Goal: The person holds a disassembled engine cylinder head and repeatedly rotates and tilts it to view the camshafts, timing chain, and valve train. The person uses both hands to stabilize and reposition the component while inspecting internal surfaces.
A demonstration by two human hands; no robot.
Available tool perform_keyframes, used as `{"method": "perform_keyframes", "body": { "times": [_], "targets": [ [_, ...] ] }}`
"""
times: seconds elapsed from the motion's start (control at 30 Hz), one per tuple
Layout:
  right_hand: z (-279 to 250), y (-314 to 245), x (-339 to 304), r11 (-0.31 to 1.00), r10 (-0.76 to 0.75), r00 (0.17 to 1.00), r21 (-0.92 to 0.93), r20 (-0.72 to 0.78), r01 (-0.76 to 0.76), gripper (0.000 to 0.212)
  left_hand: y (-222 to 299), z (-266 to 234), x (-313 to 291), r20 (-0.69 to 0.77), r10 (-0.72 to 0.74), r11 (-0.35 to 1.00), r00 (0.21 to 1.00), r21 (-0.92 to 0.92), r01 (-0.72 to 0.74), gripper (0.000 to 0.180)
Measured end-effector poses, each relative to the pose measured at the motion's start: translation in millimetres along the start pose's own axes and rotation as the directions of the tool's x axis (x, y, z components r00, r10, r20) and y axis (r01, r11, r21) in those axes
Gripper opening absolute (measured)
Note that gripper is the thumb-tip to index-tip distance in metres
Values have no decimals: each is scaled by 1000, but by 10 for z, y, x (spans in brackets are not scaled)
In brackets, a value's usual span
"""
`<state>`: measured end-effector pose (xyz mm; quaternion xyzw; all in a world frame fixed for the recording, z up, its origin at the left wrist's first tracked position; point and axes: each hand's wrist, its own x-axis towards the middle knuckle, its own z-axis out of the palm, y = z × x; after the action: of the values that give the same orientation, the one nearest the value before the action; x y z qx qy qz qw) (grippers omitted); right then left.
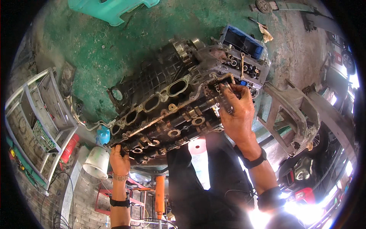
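A dark, oily engine cylinder head (172, 131) lies slanted across the middle, its camshafts (181, 119) and bearing caps exposed along the top. Large oval ports (178, 87) line its far side. At the lower left end, the fingers of my left hand (119, 162) are closed around the edge of the cylinder head. My right hand (239, 110) is at the opposite end, fingers curled over a toothed cam sprocket (225, 98). The fingertips' undersides are hidden there. Just beyond that hand, a combination wrench (242, 65) lies on another metal engine part (251, 71).
A blue tray (244, 35) stands behind the far right engine part. To the right is a cast metal frame (295, 118). A white bucket (96, 162), a blue jug (103, 134) and a metal rack (51, 126) are on the left. An orange cylinder (159, 194) stands near my legs.
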<state>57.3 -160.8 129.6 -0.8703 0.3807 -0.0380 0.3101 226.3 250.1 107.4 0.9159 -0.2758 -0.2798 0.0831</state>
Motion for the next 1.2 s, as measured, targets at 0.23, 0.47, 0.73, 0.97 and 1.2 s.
{"method": "perform_keyframes", "body": {
  "times": [0.23, 0.47, 0.73, 0.97, 1.2],
  "targets": [
    [-302, 327, -365, 974, 182, 983, 131, 33, -185, 57, -48, 39, -22, 37, -24, 1000, 999, 9, 24, 44],
    [-425, 550, -878, 880, 427, 889, 153, 163, -451, 57, 178, 123, -293, -164, -56, 996, 985, 60, 66, 53],
    [-71, 520, -1012, 964, 229, 971, -152, 69, -217, 74, 524, 465, -895, -169, -284, 959, 944, -60, 278, 67],
    [44, 580, -925, 965, 154, 987, -220, 48, -140, 63, 533, 644, -861, -41, -116, 985, 992, 121, 120, 62],
    [81, 589, -866, 964, 181, 982, -211, 59, -165, 66, 516, 645, -727, -17, -122, 984, 992, 132, 123, 56]
  ]
}}
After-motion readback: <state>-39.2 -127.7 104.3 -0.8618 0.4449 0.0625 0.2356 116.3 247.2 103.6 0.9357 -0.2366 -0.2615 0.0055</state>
